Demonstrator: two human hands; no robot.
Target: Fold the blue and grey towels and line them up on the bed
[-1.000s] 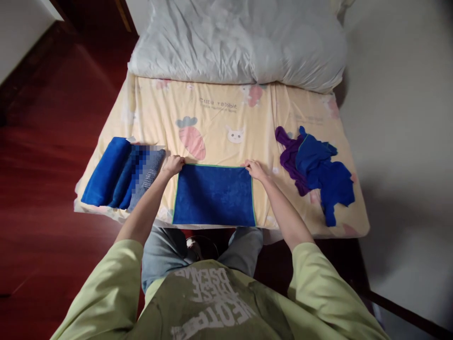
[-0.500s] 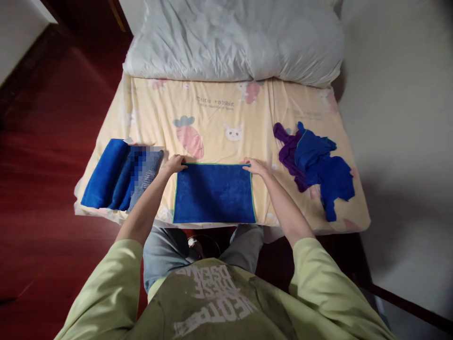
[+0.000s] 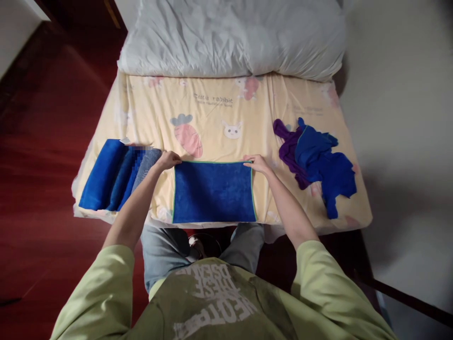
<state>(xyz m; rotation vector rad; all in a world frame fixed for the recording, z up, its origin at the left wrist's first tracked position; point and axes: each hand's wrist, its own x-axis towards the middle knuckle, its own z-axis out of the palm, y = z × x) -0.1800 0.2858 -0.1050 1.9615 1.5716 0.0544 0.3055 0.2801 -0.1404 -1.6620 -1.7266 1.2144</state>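
Observation:
A blue towel (image 3: 214, 192) with green edging lies flat near the front edge of the bed. My left hand (image 3: 169, 161) is closed on its far left corner, and my right hand (image 3: 257, 163) pinches the far right corner. Left of the towel, several rolled or folded blue and grey-blue cloths (image 3: 101, 174) lie side by side. To the right is a crumpled heap of blue cloth (image 3: 318, 156), with a purple cloth (image 3: 290, 151) partly under it.
The bed (image 3: 212, 123) has a yellow sheet with rabbit and carrot prints. A grey-white quilt (image 3: 230, 38) is bunched across its far side. A pale wall (image 3: 406, 141) stands at the right; red floor (image 3: 42, 165) shows at the left.
The towel's far left corner and my left hand have shifted slightly left, and the towel's far edge looks a bit wider. My right hand still holds its corner.

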